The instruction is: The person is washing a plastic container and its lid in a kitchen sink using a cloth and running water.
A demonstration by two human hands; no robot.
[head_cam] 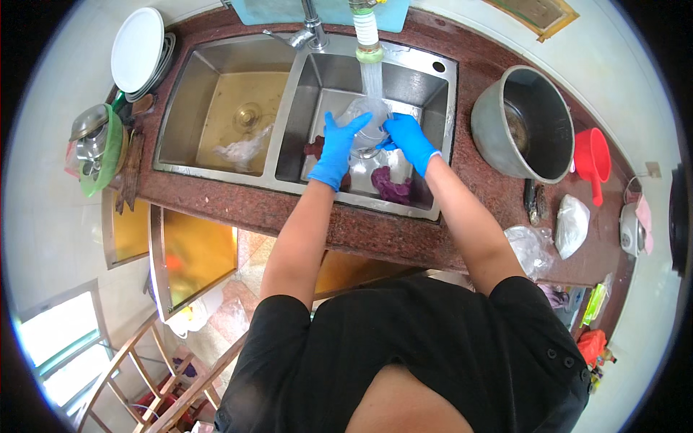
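Note:
Water pours from a white faucet hose with a green end (366, 32) onto a clear container (372, 122) in the right basin (335, 103) of a steel double sink. My left hand (339, 149), in a blue glove, holds the container's left side with thumb and fingers spread. On the right side, my gloved right hand (407, 139) grips its rim with bent fingers. A purple cloth or scrubber (391, 185) lies in the basin below my right hand. Something dark red (315, 147) is partly hidden behind my left hand.
The left basin (206, 70) holds shallow cloudy water and a crumpled clear plastic bag (243, 150). Rightward on the stone counter stand a large metal pot (487, 119), a red dipper (590, 157) and a white plastic bag (571, 226). Stacked plates (138, 51) and a green basket (113, 146) are at left.

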